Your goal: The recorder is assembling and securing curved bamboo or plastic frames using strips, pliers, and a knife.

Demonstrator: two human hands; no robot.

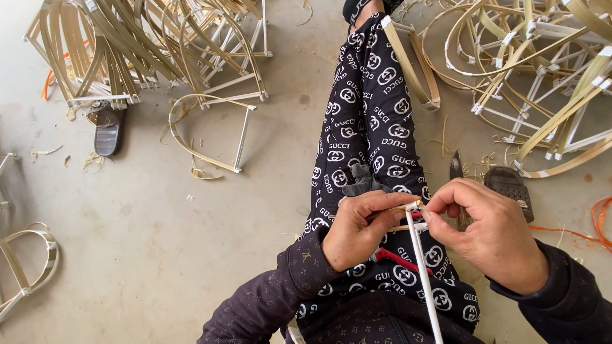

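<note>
Grey concrete floor [159, 255], stained, strewn with shavings; bent bamboo frames [127, 44] heaped along top; daylight, soft.

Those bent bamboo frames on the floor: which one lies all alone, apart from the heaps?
The single arched frame left of the outstretched leg. It lies flat on the bare concrete by itself, while the others sit tangled in piles at top left and top right.

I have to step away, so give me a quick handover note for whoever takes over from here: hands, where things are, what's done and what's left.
Left hand: pinches the bamboo strips at the joint, over the lap.
Right hand: fingertips on the white binding strip at that joint.
Things: knife on the floor by the right hand; one bound frame lies apart to the left.
Done: piles of bound frames at upper left and right.
Left: this joint looks only partly wrapped; the strip's long tail hangs loose.
</note>
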